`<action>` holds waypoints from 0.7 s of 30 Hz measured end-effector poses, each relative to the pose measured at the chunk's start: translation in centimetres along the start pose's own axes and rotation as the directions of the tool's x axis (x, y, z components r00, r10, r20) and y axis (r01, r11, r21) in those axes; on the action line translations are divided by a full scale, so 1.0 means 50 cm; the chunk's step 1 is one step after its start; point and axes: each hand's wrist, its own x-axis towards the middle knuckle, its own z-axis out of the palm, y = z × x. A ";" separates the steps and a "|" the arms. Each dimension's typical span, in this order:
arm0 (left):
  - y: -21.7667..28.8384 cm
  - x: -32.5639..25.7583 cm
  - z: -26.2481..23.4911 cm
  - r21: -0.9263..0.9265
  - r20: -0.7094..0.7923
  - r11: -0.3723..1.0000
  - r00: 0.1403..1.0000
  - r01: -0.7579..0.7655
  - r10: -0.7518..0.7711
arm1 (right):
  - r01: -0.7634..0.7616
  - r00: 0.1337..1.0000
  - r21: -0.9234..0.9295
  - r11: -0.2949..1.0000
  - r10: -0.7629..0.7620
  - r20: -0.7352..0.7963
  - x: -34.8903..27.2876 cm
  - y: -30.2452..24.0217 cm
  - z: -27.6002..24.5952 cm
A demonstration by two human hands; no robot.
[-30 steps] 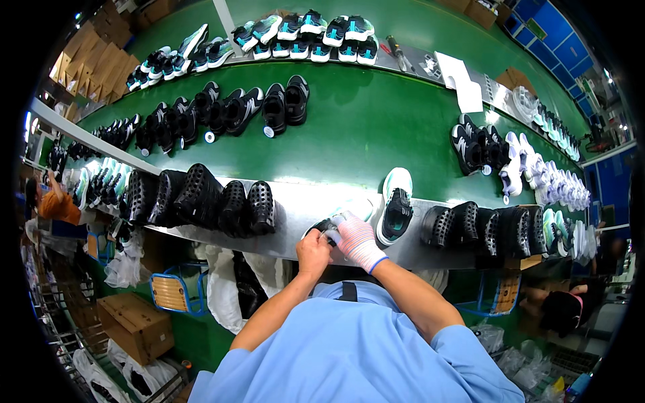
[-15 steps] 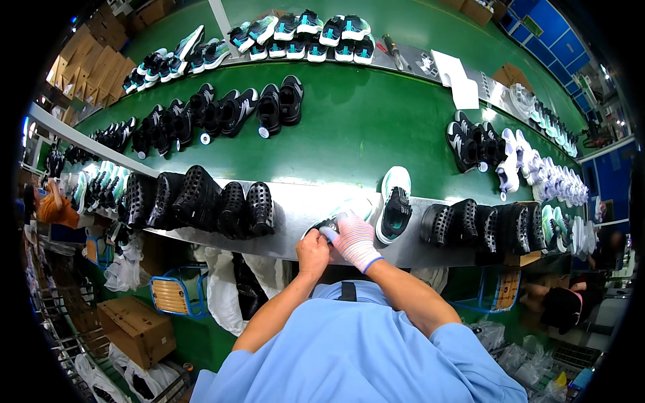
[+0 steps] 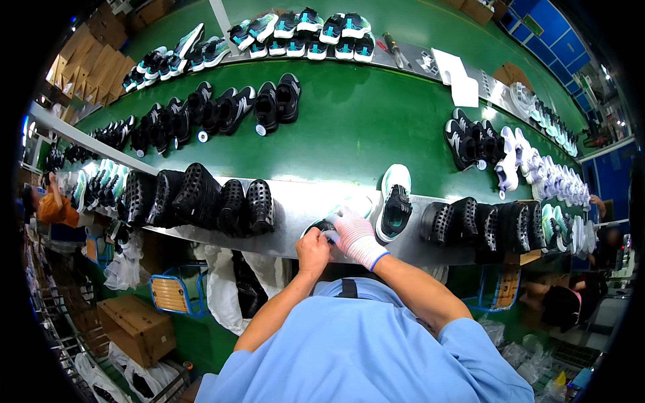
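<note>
One gloved right hand [image 3: 356, 240], wrist farther right, one bare left hand [image 3: 313, 252] on one shoe [image 3: 362, 205], fingers' pinch unclear

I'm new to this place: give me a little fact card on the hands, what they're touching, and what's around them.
Left hand: bare, fingers at the near end of a sneaker
Right hand: in a striped glove, on the same sneaker
Sneaker in hand: pale green and black, partly covered; exact grip hidden
Beside it: matching sneaker, to the right, untouched
Metal worktop: black perforated pieces on the left and right
Green surface beyond: black shoes, white-and-lilac shoes
</note>
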 end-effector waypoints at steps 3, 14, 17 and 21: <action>0.028 -0.005 0.003 -0.054 0.003 0.998 0.999 0.043 -0.043 | -0.066 0.997 0.019 0.998 0.065 0.028 0.011 0.009 0.008; 0.038 -0.003 0.001 -0.051 0.001 0.996 0.998 0.069 -0.069 | 0.129 0.982 0.143 0.981 -0.146 0.116 0.027 0.028 -0.023; 0.044 -0.010 -0.003 -0.044 -0.019 0.997 0.998 0.056 -0.056 | 0.115 0.963 0.121 0.986 -0.140 0.229 0.061 0.018 -0.029; 0.039 -0.006 0.002 -0.008 -0.046 0.999 0.998 0.050 -0.050 | 0.124 0.919 0.146 0.982 -0.169 0.356 0.107 0.021 -0.047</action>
